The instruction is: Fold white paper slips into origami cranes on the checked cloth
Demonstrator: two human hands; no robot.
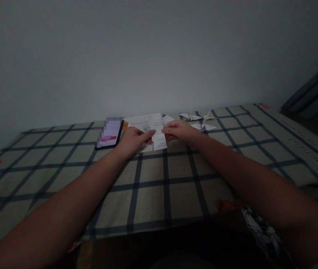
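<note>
Your two forearms (75, 203) sat nearest the camera, running up from the bottom corners and converging mid-frame. Pale wall (159, 56) filled the background. Below it, the cloth-covered surface (152, 194) carried everything: light cloth, dark check lines. Lighting was dim, so fine detail was poor.

Your left hand (132, 142) and right hand (179, 130) were near the far edge of that surface, close together, printed paper (159, 127) between them. Left grip: thumb on top, fingers curled under, pinching the paper on its left part. Right grip: thumb and forefinger pressed together on its right edge. Couldn't tell whether the paper rested on the cloth or was slightly raised. More white sheet (136, 120) showed behind your left hand; couldn't tell if it was the same piece.

Handling, my read: paper looked thin, very light, limp across its width, likely to keep any crease. Not slippery, but probably easy to tear if both grips pulled apart. Best hold looked like the edges or corners, thumb over fingertip, light pressure.

Phone (111, 132) lay just left of your left hand, screen lit, partly pixelated. Three folded paper cranes (203, 127) stood beyond your right hand, grouped near the wall. Smallest: orange patch (125, 126), right beside the phone. Couldn't identify it.
</note>
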